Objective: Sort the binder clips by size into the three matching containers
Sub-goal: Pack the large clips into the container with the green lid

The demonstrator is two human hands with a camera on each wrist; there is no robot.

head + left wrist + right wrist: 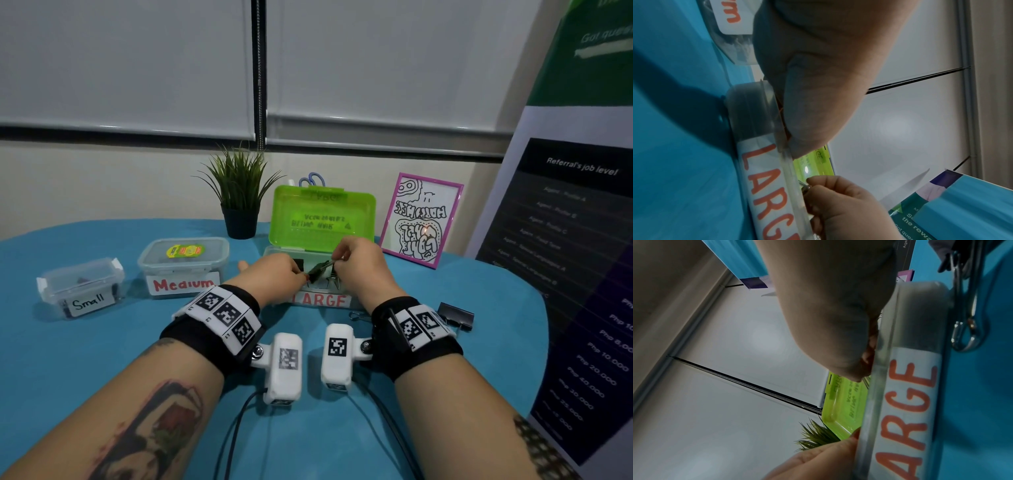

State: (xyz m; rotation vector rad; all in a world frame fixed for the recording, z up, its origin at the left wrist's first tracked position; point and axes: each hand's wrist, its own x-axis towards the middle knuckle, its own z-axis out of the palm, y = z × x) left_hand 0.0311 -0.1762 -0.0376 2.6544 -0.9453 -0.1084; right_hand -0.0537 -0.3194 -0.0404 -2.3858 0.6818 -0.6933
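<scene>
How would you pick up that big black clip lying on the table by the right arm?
Take the black binder clip by its wide black body, coming straight down from above with the grip across its two flat sides. It lies flat on the blue tablecloth, wire handles toward the LARGE box, so the body is probably easiest to pinch.

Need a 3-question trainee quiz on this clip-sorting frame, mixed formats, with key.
1. True or false: the clear box with the green lid labelled LARGE stands open.
2. Which container sits farthest to the person's left? A) clear tub labelled Small B) clear tub labelled Medium C) the LARGE box
3. Fill in: a loose black binder clip lies on the blue tablecloth beside the person's ____ wrist.

Key: 1 true. 2 A. 3 right. Both the left hand and right hand pinch one black binder clip over the LARGE box.
</scene>
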